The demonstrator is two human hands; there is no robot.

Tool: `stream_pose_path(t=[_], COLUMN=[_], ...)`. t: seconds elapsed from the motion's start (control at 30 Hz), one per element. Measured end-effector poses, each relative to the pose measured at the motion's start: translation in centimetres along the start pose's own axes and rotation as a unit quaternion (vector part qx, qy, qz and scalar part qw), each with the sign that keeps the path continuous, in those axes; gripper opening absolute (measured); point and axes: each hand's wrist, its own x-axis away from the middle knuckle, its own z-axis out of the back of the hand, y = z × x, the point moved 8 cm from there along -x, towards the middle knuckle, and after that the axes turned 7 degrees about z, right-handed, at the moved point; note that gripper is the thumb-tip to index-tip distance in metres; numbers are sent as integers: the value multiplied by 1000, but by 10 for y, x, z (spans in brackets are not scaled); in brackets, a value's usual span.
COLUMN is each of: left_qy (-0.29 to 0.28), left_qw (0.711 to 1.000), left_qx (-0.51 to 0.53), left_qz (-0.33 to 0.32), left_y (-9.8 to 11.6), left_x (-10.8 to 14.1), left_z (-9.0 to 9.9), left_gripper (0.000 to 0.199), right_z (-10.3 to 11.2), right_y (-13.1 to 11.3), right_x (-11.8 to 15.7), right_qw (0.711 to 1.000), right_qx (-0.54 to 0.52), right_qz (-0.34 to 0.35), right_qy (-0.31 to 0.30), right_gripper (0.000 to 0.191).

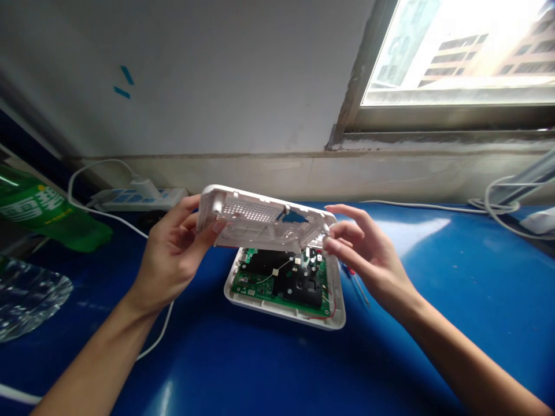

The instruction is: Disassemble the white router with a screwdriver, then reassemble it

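Note:
A white vented plastic cover (260, 222) is held up at a tilt, its inner side with posts and a blue patch towards me. My left hand (180, 245) grips its left end, thumb on the inner face. At the right end, my right hand (362, 245) pinches the cover's edge between thumb and fingers. Below lies the white lower casing (284, 316) of an electronic device, holding a green circuit board (260, 289) with black plates and thin wires. The cover hides the board's far part. A screwdriver (359, 284) lies beside my right hand, partly hidden.
On the left stand a green bottle (47, 211) and a clear plastic bottle (30, 297). Behind them is a power strip (143, 197) with a plug. White cables (161, 332) cross the blue table (208, 370); others lie at the right by the wall.

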Motion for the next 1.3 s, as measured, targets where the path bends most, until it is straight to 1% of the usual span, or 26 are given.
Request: stream_pose_path(t=[0.03,0.07,0.1,0.23,0.3,0.4,0.43,0.57,0.7,0.8,0.87,0.97,1.07,1.17,1.3], left_qy=[-11,-19,-26,-58,-54,-45,-44,-51,-73,-89,-102,-107,-104,-108,-119], left_qw=[1000,1000,999,997,997,998,998,997,994,989,985,983,985,986,988], left_qx=[4,8,13,14,15,27,30,59,84,109,130,133,120,107,64], left_qz=[-3,-7,-17,-49,-51,-38,-31,-14,21,48,57,64,70,67,72], left_y=[1,3,5,14,13,7,4,-3,-13,-20,-21,-22,-27,-31,-32], left_x=[0,1,1,2,2,2,2,4,7,9,10,10,10,12,15], left_z=[-2,-4,-5,-10,-10,-11,-12,-17,-25,-31,-34,-36,-37,-39,-41], left_gripper=[25,23,23,17,17,23,25,32,39,32,27,30,30,27,26], right_z=[5,7,7,-6,-11,-14,-14,-9,-4,0,2,3,2,-2,-3], right_y=[-2,-4,-4,1,0,0,0,-1,-6,-10,-11,-13,-17,-22,-27], right_x=[-1,-1,-1,3,5,7,8,7,6,6,7,10,12,12,10], right_qw=[1000,1000,1000,996,994,990,988,983,976,969,965,962,963,961,954], right_qx=[5,6,3,9,13,40,53,81,115,143,155,163,160,155,177], right_qz=[8,13,11,-29,-21,4,10,23,48,68,64,60,58,72,91], right_qy=[15,16,4,-87,-110,-138,-146,-163,-178,-189,-200,-212,-209,-215,-224], right_gripper=[43,41,41,41,38,29,29,46,61,74,81,95,106,108,102])
